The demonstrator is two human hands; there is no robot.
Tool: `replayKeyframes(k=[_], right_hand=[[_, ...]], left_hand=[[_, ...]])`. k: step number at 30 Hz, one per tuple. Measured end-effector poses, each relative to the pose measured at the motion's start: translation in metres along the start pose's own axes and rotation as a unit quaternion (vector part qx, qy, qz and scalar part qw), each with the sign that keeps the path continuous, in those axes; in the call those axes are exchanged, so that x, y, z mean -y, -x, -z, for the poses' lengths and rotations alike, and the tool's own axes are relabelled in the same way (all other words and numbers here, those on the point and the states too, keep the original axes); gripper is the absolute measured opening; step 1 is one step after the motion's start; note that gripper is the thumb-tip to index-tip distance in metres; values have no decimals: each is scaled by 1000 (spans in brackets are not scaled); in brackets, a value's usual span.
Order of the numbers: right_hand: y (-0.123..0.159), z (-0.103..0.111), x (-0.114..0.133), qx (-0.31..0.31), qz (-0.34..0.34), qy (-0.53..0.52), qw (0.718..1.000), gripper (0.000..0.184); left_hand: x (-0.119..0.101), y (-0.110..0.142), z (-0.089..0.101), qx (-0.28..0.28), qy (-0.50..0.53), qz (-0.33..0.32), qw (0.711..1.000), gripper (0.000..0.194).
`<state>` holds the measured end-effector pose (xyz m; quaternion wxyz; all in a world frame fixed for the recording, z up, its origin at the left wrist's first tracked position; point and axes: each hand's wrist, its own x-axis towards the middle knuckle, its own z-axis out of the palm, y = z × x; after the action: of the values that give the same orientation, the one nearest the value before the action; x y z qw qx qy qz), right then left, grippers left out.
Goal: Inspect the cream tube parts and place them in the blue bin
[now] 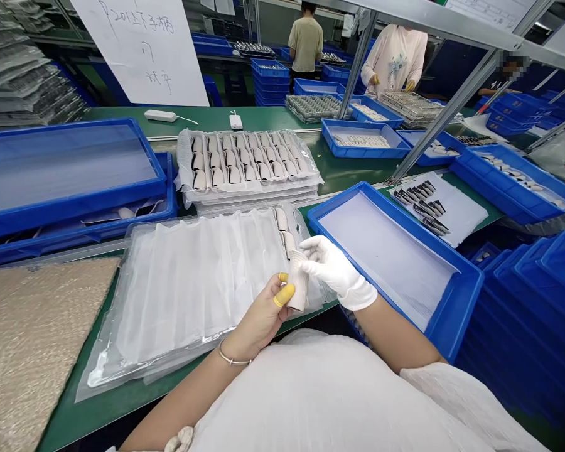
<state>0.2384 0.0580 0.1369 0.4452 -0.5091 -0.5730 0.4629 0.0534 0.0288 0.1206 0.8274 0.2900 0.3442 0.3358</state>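
Observation:
My left hand (269, 307), with yellow finger cots on thumb and a fingertip, grips a pale beige curved shell piece (299, 285) by its left side. My right hand (332, 263), in a white glove, pinches the same piece near its upper right edge. The piece is held upright above the near right corner of a clear plastic tray (108, 367) lined with white tissue sheets (193, 276). At that tray's far right end, a couple of similar shells (282, 220) lie in a column, partly covered by my hands.
Behind stands a stack of trays filled with shells (245, 157). A blue bin (466, 276) with a white liner lies at right, blue bins (160, 182) at left. Bubble wrap (42, 333) covers the near left. A metal post (433, 132) slants upward. Two co-workers (306, 37) stand beyond.

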Motion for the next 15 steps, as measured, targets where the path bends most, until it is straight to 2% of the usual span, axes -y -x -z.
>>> replayKeyframes(k=[2, 6, 8, 11, 13, 15], right_hand=[[1, -3, 4, 5, 17, 71, 997, 55], [0, -7, 10, -4, 26, 126, 992, 34], [-1, -7, 10, -19, 19, 111, 993, 38], [-2, -5, 8, -33, -5, 33, 999, 43], [-2, -5, 5, -32, -20, -20, 999, 42], [-1, -4, 3, -21, -31, -25, 999, 43]], left_hand=[[-1, 1, -3, -8, -20, -9, 1000, 49], [-2, 2, -7, -23, -52, -8, 998, 52], [-2, 3, -6, -27, -63, -5, 998, 52], [-1, 3, -5, -22, -68, -8, 997, 51], [-1, 2, -5, -20, -69, -10, 997, 50], [-2, 1, -5, -31, -73, -9, 997, 50]])
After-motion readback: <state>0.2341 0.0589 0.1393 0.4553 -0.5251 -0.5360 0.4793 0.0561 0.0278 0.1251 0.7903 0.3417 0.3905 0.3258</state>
